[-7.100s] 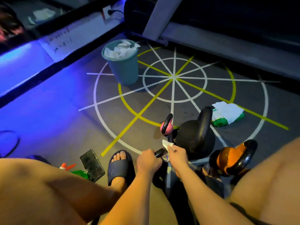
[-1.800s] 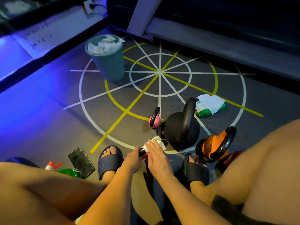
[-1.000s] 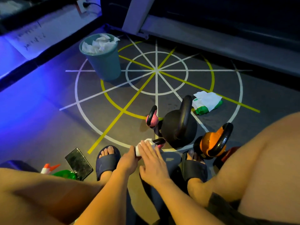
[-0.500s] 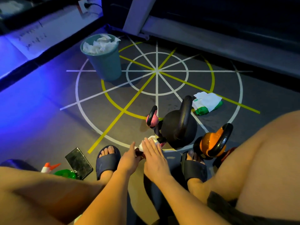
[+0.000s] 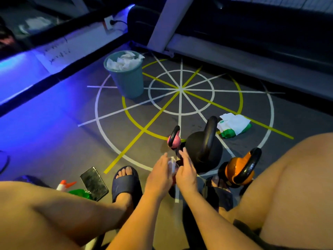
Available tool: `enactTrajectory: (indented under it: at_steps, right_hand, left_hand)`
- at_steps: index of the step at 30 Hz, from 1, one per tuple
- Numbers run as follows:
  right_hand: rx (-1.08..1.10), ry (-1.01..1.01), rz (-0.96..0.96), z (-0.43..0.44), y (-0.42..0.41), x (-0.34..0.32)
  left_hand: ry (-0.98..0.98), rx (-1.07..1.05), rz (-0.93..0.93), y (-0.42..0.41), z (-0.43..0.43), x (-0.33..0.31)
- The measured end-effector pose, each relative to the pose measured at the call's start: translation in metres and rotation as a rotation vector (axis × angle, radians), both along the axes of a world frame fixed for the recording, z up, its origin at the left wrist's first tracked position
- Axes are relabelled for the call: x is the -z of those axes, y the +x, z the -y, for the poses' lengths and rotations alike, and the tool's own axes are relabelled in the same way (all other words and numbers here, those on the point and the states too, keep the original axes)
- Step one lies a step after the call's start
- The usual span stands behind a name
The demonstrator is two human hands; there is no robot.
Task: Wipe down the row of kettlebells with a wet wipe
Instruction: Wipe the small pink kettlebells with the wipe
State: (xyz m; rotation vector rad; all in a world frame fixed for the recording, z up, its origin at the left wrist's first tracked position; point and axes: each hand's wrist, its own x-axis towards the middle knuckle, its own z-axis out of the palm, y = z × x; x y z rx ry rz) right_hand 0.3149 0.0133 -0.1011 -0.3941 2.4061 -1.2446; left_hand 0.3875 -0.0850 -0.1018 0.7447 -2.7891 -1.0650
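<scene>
The person sits low over the floor (image 5: 72, 132), both hands meeting just in front of the feet. The left hand (image 5: 159, 175) and right hand (image 5: 186, 172) close in on a small red kettlebell (image 5: 173, 178), mostly hidden beneath them. The white wipe (image 5: 172, 164) is sandwiched between the two hands, against the bell. The right hand's fingers (image 5: 185, 156) stretch out straight, its grip wide, pressing alongside the wipe. The left hand is motion-blurred; whether its grip pinches the wipe, I cannot tell.

Just beyond the hands stands a pink kettlebell (image 5: 173, 139), with a big black kettlebell (image 5: 203, 148) just beside it to the right. An orange kettlebell (image 5: 239, 170) sits further right, near the right sandal (image 5: 219, 194). A wipe pack (image 5: 234, 125) lies behind the black bell. A teal bin (image 5: 128, 78) stuffed with used wipes stands well apart, farther back. By the left sandal (image 5: 126, 183) lie a phone (image 5: 93, 183) and a green spray bottle (image 5: 75, 191).
</scene>
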Motion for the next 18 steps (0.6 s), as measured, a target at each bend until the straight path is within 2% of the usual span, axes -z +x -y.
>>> enactTrajectory:
  at_steps: [1,3,7,10,13,16,18]
  right_hand:
    - [-0.015,0.033,0.043,-0.002,-0.007,0.005]
    - [-0.18,0.152,0.045,-0.007,-0.014,0.017]
    - [-0.256,0.246,-0.057,-0.012,-0.023,0.028]
    - [-0.34,0.412,-0.17,-0.012,-0.027,0.014]
    - [-0.359,0.545,-0.203,-0.013,-0.028,0.002]
    - [-0.358,0.603,-0.177,-0.014,-0.022,-0.006]
    - [-0.366,0.634,-0.168,-0.013,-0.018,-0.009]
  left_hand:
    - [-0.064,0.095,0.049,-0.003,-0.006,0.004]
    - [-0.154,0.202,0.147,-0.002,-0.01,0.015]
    - [-0.123,0.007,0.183,0.01,0.001,0.025]
    - [-0.152,0.005,0.176,0.006,-0.002,0.022]
    - [-0.192,0.061,0.123,0.005,-0.009,0.023]
    - [-0.092,-0.008,0.038,0.01,-0.004,0.033]
    - [0.045,-0.223,-0.016,0.01,0.002,0.032]
